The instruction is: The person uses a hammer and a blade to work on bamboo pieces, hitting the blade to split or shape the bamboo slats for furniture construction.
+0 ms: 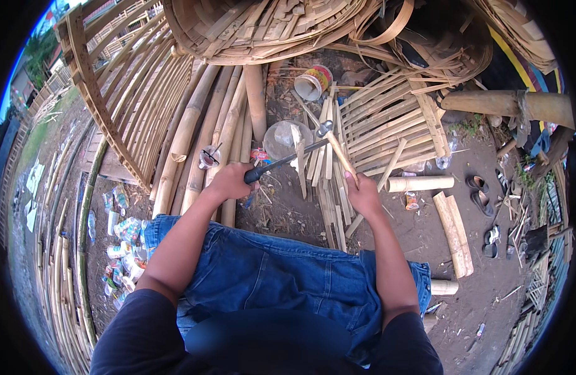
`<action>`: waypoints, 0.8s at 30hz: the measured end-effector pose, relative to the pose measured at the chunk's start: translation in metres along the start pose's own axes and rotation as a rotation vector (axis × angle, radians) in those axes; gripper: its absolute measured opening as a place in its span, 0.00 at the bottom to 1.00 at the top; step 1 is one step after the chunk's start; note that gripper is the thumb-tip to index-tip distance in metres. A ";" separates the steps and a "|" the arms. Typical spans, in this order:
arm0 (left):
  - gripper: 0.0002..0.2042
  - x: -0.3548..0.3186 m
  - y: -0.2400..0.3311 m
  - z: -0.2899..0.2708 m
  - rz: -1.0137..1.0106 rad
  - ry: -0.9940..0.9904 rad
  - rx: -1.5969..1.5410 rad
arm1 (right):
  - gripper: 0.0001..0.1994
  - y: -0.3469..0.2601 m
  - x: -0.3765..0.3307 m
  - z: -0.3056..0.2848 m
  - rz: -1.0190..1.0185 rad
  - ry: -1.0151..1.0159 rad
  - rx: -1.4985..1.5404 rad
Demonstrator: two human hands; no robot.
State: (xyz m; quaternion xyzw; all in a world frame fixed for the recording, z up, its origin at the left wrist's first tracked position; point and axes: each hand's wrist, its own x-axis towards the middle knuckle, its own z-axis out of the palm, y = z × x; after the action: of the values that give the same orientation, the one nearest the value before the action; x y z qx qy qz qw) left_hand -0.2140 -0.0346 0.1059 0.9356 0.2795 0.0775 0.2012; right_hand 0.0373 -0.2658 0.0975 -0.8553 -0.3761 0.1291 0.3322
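Note:
My left hand is closed around the black handle of a long, narrow metal blade, too small to tell if it is a knife or a chisel. In my right hand is the wooden handle of a hammer. The hammer's metal head appears beside the blade's far end; whether they touch I cannot tell. Several split bamboo strips lie beneath the tools. Just beyond the blade is a round pale disc-like object, with a pointed bamboo piece across its edge.
Bamboo poles and a slatted bamboo frame are at left. Another slatted panel lies right of the strips. Woven bamboo baskets hang over the far side. Cut bamboo, sandals and litter are around me.

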 end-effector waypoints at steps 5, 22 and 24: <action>0.17 -0.005 0.027 -0.034 -0.130 -0.015 -0.078 | 0.24 0.001 -0.002 0.007 -0.022 0.011 -0.014; 0.15 -0.001 0.013 -0.032 -0.160 -0.020 0.011 | 0.23 -0.006 -0.004 0.004 -0.002 -0.015 0.038; 0.15 0.001 0.015 -0.033 -0.224 -0.050 0.032 | 0.23 -0.008 -0.004 0.003 0.007 -0.019 0.042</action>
State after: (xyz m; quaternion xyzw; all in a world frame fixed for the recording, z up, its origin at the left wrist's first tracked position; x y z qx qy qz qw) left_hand -0.2143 -0.0344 0.1419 0.9033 0.3782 0.0266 0.2007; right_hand 0.0288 -0.2635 0.1008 -0.8482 -0.3733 0.1461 0.3462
